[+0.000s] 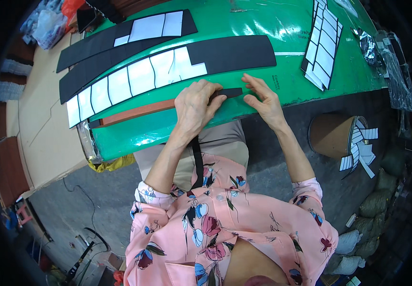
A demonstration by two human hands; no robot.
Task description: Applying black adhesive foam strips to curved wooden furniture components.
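A long reddish-brown strip lies along the near edge of the green table. My left hand is closed over its right end, where a dark strip pokes out past the thumb and fingers. How the dark strip meets the brown one is hidden under the hand. Just right of the dark tip, my right hand is held with thumb and fingers apart, holding nothing. Beyond both hands lies a black sheet, partly covered by a row of white rectangular pieces.
More black sheets with white pieces lie at the far left of the green tabletop. White panels are stacked at the far right. Below the table's right side, a brown bin has white offcuts hanging out. Cardboard borders the left.
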